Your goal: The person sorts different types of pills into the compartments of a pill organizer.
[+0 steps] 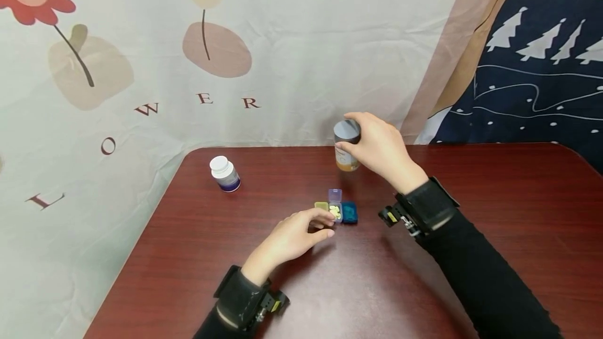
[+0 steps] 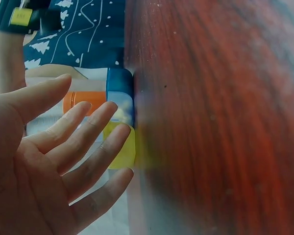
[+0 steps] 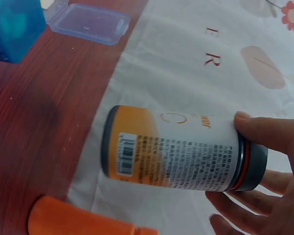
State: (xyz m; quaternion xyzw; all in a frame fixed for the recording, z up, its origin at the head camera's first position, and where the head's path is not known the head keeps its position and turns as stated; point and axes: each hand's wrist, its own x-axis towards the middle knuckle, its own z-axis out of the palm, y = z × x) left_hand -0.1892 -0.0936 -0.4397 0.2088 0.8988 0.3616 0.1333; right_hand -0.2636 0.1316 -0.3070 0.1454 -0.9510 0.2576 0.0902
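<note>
My right hand [image 1: 379, 145] grips a pill bottle [image 3: 171, 149] near its dark lid. The bottle has a white and orange label with a barcode, and its lid is on. Close to the small pill organizer [image 1: 349, 212], my left hand [image 1: 292, 234] has its fingers extended and loosely spread, holding nothing. The organizer has yellow, purple and blue sections. Its purple lid [image 1: 335, 195] stands open, and pale yellow tablets [image 1: 335, 211] lie in that middle compartment. In the left wrist view, the fingers partly cover the yellow section [image 2: 122, 152].
A white bottle [image 1: 225, 174] with a white cap stands at the table's back left. An orange bottle-like object [image 3: 78, 218] shows at the right wrist view's lower edge. Behind the reddish-brown table [image 1: 509, 224] hangs a printed cloth [image 1: 292, 67].
</note>
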